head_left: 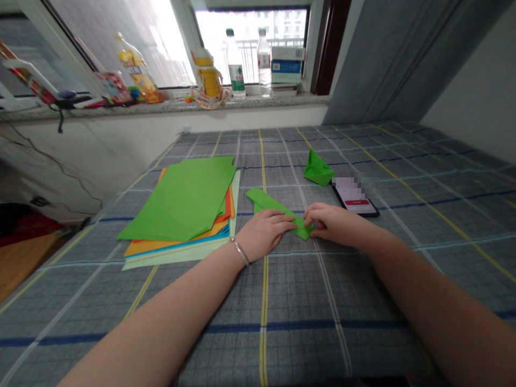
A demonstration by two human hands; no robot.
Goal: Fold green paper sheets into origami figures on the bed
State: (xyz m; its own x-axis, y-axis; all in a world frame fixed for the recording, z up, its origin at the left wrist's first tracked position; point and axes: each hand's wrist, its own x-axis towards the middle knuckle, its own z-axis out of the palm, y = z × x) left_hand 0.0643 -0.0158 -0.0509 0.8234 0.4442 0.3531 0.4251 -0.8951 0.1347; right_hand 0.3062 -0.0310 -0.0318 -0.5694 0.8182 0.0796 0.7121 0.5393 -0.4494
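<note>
phone screen (351, 189): pixelated | green paper strip (268, 200): partly hidden by left hand (263, 234) and right hand (332, 223)

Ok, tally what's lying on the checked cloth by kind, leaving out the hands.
Folded green paper strip: 1
Folded green paper model: 1
Stack of coloured paper: 1
Phone: 1
Total: 4

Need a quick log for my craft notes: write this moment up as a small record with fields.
left hand: resting on folded green paper strip
left wrist: silver bangle
right hand: fingertips on the strip's near end
beyond hands: folded green paper piece, smartphone
left of strip: stack of coloured paper sheets
surface: grey checked cloth
</note>
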